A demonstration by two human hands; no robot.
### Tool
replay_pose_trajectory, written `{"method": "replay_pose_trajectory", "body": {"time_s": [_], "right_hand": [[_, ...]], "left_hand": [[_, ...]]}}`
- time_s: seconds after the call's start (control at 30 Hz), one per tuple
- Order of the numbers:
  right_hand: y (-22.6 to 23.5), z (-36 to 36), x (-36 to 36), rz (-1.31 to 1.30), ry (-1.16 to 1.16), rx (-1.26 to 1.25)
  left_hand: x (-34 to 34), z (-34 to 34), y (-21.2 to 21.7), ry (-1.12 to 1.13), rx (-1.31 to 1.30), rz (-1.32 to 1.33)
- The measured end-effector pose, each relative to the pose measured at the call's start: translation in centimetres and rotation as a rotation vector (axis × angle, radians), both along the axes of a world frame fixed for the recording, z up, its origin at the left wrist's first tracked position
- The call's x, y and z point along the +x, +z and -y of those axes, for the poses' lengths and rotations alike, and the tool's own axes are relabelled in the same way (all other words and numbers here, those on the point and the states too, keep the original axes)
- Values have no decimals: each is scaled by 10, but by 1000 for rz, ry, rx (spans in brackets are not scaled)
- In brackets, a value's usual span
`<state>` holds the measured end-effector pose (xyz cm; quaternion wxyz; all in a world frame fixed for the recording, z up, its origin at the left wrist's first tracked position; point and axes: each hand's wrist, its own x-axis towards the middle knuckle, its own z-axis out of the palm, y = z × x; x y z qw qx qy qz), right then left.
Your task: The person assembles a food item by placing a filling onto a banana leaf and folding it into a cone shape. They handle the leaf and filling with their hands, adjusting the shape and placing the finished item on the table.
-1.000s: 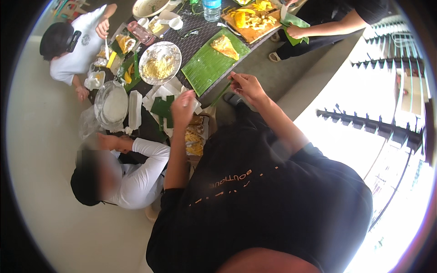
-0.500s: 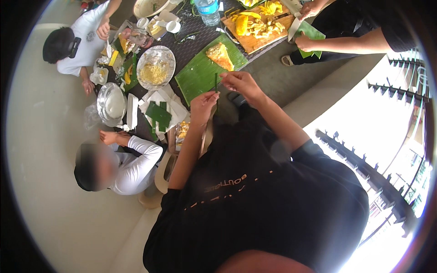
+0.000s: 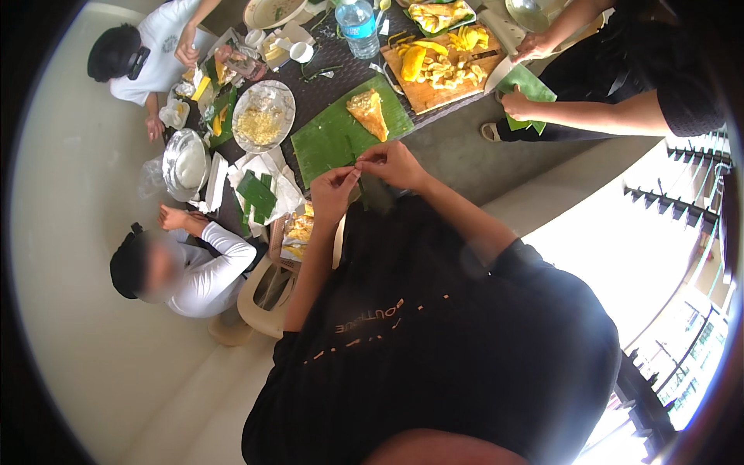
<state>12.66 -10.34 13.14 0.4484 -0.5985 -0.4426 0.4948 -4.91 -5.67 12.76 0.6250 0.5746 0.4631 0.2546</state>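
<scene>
My left hand point(image 3: 333, 191) and my right hand point(image 3: 394, 164) meet in front of my body, fingertips pinched close together. Between them they grip a thin dark green leaf strip point(image 3: 349, 147), partly hidden by the fingers. Just beyond, a cut piece of green banana leaf point(image 3: 314, 149) lies at the table's near edge. On that leaf rests a golden-brown folded crepe point(image 3: 367, 115), roughly triangular, with pale crumbly filling at its top end. Neither hand touches the crepe.
A wooden cutting board point(image 3: 422, 94) holds yellow fruit pieces. Nearby stand a water bottle point(image 3: 358, 32), a plate of yellow crumbs point(image 3: 264, 118) and a foil-lined bowl point(image 3: 186, 164). At right a co-worker holds a knife point(image 3: 500, 74) and a leaf piece point(image 3: 530, 87); two people sit left.
My hands have drawn closer together and lower, bringing the fingertips together on the leaf strip. The whole view has shifted slightly. The crepe still lies on its banana leaf.
</scene>
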Motion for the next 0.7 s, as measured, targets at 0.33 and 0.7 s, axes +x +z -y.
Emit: {"method": "replay_pose_trajectory", "body": {"time_s": [0.33, 0.7], "right_hand": [[2, -1, -4, 42, 126, 107], [7, 10, -7, 62, 103, 110]], "left_hand": [[-12, 15, 3, 117, -57, 10], [-16, 24, -11, 191, -86, 147]]}}
